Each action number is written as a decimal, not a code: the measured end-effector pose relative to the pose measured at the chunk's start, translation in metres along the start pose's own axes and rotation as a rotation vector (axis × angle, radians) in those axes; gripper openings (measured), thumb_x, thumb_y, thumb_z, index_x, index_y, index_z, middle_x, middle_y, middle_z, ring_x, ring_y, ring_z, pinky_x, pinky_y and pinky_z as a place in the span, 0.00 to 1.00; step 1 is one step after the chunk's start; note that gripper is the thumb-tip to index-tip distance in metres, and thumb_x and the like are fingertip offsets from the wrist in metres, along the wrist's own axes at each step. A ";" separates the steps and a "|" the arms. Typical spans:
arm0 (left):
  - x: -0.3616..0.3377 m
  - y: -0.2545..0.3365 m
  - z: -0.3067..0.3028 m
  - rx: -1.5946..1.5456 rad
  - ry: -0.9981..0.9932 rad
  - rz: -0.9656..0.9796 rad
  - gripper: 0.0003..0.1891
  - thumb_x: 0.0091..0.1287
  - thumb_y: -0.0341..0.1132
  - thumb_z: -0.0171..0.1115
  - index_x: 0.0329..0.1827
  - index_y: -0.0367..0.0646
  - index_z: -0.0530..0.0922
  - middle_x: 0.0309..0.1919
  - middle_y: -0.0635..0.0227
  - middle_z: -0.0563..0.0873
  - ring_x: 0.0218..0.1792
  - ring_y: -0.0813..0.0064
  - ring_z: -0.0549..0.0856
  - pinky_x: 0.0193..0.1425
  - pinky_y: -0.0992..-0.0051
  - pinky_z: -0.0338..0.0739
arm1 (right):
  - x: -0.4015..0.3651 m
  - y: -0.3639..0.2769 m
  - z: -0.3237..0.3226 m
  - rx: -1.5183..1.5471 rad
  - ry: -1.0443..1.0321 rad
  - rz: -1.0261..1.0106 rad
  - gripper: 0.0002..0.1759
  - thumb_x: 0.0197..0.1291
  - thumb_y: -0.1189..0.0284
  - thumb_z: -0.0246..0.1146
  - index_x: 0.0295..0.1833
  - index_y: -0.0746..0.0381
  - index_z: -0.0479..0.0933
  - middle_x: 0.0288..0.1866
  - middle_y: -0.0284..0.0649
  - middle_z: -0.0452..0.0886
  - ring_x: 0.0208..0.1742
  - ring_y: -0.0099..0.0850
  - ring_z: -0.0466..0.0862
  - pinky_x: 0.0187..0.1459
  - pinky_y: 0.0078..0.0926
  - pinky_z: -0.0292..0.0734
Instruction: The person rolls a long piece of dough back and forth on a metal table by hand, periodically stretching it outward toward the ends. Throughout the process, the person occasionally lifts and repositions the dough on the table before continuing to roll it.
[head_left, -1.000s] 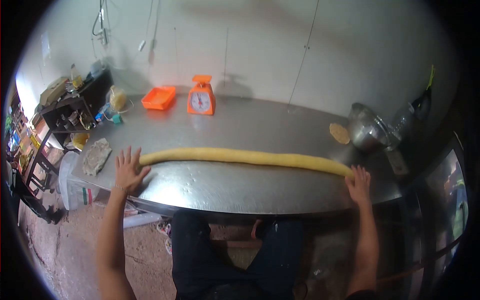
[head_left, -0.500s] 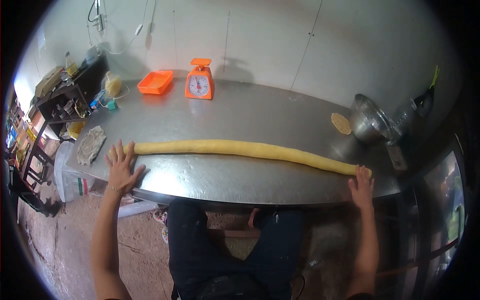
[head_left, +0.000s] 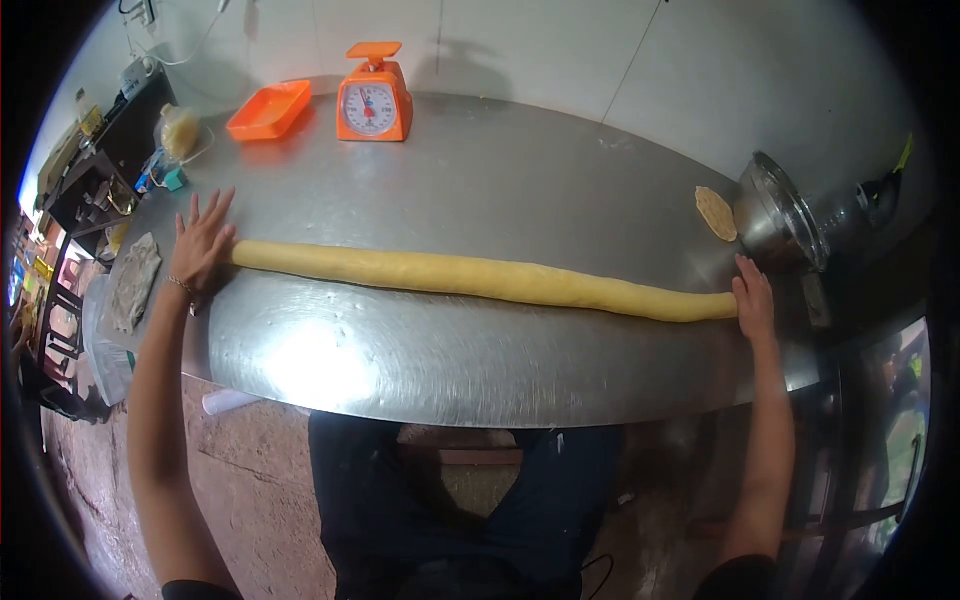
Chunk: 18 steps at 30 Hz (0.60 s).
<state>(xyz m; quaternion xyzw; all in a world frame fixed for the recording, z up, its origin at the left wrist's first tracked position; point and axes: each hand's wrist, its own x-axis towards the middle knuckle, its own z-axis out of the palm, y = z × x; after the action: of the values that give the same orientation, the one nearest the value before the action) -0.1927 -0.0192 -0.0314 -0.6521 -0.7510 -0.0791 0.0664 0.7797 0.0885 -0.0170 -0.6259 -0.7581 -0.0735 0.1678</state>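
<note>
A long yellow rope of dough [head_left: 480, 279] stretches across the steel table [head_left: 450, 375], thicker along its middle and left than toward the right. My left hand [head_left: 204, 243] is at its left end, fingers spread and pointing away from me, the palm side against the tip. At the opposite end my right hand [head_left: 755, 297] stands with fingers stretched out, its inner side touching the dough's tip. Neither hand is wrapped round the dough.
An orange kitchen scale [head_left: 374, 95] and an orange tray [head_left: 270, 111] stand at the back. To the right are a metal bowl [head_left: 780, 212] and a flat tan oval piece [head_left: 715, 214]. A crumpled cloth [head_left: 135, 283] lies at the left edge.
My hands have moved from on top of the dough's ends to beyond its two tips. The camera view has come closer to the table.
</note>
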 end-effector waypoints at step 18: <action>-0.033 -0.015 0.014 -0.001 0.051 -0.149 0.40 0.85 0.68 0.44 0.95 0.63 0.58 0.93 0.57 0.59 0.94 0.46 0.48 0.91 0.30 0.42 | -0.054 0.008 0.003 -0.151 -0.017 0.119 0.34 0.87 0.46 0.51 0.89 0.49 0.68 0.91 0.50 0.67 0.93 0.53 0.58 0.89 0.60 0.50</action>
<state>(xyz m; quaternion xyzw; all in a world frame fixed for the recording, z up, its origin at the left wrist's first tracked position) -0.2025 -0.0501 -0.0527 -0.5924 -0.7954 -0.1008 0.0795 0.7961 0.0413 -0.0388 -0.6814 -0.7132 -0.1152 0.1176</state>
